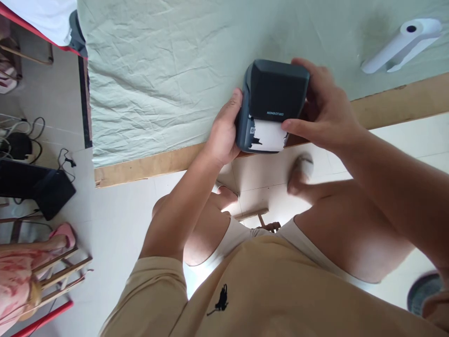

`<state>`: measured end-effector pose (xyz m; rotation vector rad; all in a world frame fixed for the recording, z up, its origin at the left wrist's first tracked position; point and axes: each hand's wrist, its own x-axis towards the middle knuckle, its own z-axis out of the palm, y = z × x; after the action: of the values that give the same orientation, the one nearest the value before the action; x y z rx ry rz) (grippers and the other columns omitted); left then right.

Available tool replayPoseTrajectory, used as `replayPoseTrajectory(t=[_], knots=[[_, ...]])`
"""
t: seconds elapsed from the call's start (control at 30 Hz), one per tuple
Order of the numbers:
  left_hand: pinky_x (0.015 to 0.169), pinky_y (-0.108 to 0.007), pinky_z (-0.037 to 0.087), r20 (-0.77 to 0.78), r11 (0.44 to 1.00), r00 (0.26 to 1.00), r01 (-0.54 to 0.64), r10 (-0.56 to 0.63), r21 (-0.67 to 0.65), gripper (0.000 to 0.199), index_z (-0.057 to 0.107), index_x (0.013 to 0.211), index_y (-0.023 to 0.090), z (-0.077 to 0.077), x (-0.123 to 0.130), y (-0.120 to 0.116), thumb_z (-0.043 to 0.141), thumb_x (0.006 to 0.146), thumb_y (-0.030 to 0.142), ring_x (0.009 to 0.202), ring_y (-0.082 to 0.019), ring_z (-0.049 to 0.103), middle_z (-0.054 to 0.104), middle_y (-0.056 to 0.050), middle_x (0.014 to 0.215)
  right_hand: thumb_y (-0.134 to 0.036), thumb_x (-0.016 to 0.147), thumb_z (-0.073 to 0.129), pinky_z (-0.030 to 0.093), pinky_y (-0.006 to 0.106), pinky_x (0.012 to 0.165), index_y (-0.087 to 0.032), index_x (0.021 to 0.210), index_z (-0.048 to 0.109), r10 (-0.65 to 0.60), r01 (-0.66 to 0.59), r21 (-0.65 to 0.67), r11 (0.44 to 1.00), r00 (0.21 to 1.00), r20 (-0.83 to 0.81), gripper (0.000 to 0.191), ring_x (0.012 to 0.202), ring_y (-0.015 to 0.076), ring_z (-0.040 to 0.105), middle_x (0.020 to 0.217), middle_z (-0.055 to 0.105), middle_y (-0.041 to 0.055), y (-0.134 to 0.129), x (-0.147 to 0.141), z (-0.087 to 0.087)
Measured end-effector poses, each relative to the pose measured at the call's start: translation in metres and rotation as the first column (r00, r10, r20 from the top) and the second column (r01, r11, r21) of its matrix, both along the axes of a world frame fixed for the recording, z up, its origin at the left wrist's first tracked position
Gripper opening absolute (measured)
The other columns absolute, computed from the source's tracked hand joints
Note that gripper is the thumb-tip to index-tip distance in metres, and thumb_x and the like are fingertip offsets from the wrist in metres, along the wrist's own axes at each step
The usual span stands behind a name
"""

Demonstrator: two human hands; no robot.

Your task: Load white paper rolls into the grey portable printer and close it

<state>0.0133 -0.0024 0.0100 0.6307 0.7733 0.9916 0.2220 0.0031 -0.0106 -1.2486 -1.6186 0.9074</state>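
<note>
A dark label printer (277,91) is held between my two hands over the front edge of the table. White paper (268,135) with black torn-looking marks sticks out below its lid. My left hand (226,126) grips the printer's left side, thumb pointing up along it. My right hand (324,105) wraps round the right side, its fingers partly hidden behind the printer. The right thumb lies against the paper's upper right corner. To the right on the tablecloth lies a partly unrolled white paper roll (394,49).
A pale green cloth (157,79) covers the table, with a bare wooden edge (150,166) in front. On the floor at left are a black device (35,182) and tangled cables (21,128). Another person's pink shoe (65,234) shows beside a wooden chair (59,276).
</note>
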Motion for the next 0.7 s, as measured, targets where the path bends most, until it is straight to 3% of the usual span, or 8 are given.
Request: replayPoseTrajectory(t=[0.13,0.23,0.3,0.4,0.47,0.53,0.6,0.7], knots=[[0.094,-0.035,0.066,-0.025,0.999,1.0,-0.004,0.005,0.04,0.04,0.075,0.106,0.022,-0.002,-0.001,-0.001,0.057,0.105,0.059,0.118,-0.026,0.079,0.082,-0.006,0.105,-0.084,0.072,0.086,0.049,0.036,0.065,-0.035,0.143,0.068,-0.112,0.108,0.267,0.958,0.994,0.0,0.088,0.076,0.017,0.058,0.098,0.063,0.0029,-0.005,0.001,0.017],[0.093,-0.033,0.066,-0.054,0.996,0.997,-0.042,0.046,0.08,0.045,0.075,0.111,0.022,-0.005,-0.002,-0.003,0.063,0.101,0.065,0.116,-0.026,0.079,0.081,-0.005,0.105,-0.077,0.089,0.076,0.04,0.036,0.053,-0.031,0.124,0.072,-0.253,0.238,0.403,0.884,0.967,-0.016,0.059,0.061,0.0118,0.054,0.12,0.071,0.0043,0.001,-0.002,0.035],[0.09,-0.032,0.065,-0.082,0.995,0.994,-0.065,0.071,0.072,0.05,0.075,0.111,0.022,-0.006,-0.003,-0.004,0.063,0.099,0.069,0.113,-0.025,0.079,0.08,-0.005,0.101,-0.069,0.094,0.076,0.046,0.039,0.056,-0.03,0.1,0.068,-0.278,0.263,0.454,0.851,0.96,-0.034,0.041,0.062,0.0128,0.057,0.126,0.071,0.0055,0.008,-0.004,0.044],[0.083,-0.031,0.065,-0.111,0.993,0.987,-0.117,0.118,0.014,0.054,0.074,0.105,0.024,-0.005,-0.001,-0.004,0.065,0.095,0.076,0.104,-0.024,0.08,0.078,-0.004,0.09,-0.054,0.095,0.076,0.05,0.041,0.064,-0.033,0.082,0.053,-0.274,0.259,0.542,0.799,0.96,-0.055,0.034,0.067,0.0183,0.062,0.098,0.071,0.0045,0.013,-0.011,0.05],[0.08,-0.031,0.063,-0.112,0.991,0.986,-0.128,0.125,-0.024,0.055,0.071,0.095,0.024,-0.002,0.001,-0.005,0.065,0.092,0.079,0.099,-0.024,0.08,0.075,-0.004,0.083,-0.039,0.092,0.073,0.046,0.039,0.062,-0.03,0.08,0.055,-0.295,0.199,0.582,0.789,0.953,0.075,0.023,0.066,0.0185,0.062,0.082,0.068,0.0018,0.009,-0.017,0.054],[0.08,-0.032,0.062,-0.088,0.996,0.993,-0.085,0.082,-0.038,0.057,0.069,0.089,0.024,0.004,0.003,-0.005,0.063,0.093,0.081,0.096,-0.024,0.078,0.071,-0.004,0.078,-0.028,0.088,0.069,0.042,0.036,0.063,-0.026,0.081,0.063,-0.323,0.093,0.541,0.836,0.881,0.347,0.009,0.065,0.0173,0.06,0.074,0.066,0.0003,0.002,-0.024,0.059],[0.08,-0.03,0.059,-0.083,0.997,0.994,-0.077,0.077,-0.003,0.053,0.066,0.086,0.023,0.01,0.003,-0.006,0.066,0.095,0.075,0.09,-0.02,0.075,0.067,-0.002,0.076,-0.027,0.086,0.067,0.041,0.035,0.066,-0.024,0.085,0.068,-0.287,0.002,0.424,0.906,0.738,0.611,0.003,0.067,0.0176,0.061,0.074,0.066,0.0005,-0.003,-0.029,0.065],[0.073,-0.03,0.054,-0.163,0.998,0.985,-0.052,0.056,0.031,0.044,0.065,0.087,0.022,0.015,0.0,-0.005,0.075,0.094,0.064,0.079,-0.016,0.068,0.062,0.0,0.077,-0.034,0.088,0.068,0.043,0.035,0.07,-0.025,0.09,0.071,-0.185,-0.05,0.258,0.965,0.567,0.803,0.011,0.071,0.0189,0.061,0.081,0.067,0.0001,-0.003,-0.034,0.073]])
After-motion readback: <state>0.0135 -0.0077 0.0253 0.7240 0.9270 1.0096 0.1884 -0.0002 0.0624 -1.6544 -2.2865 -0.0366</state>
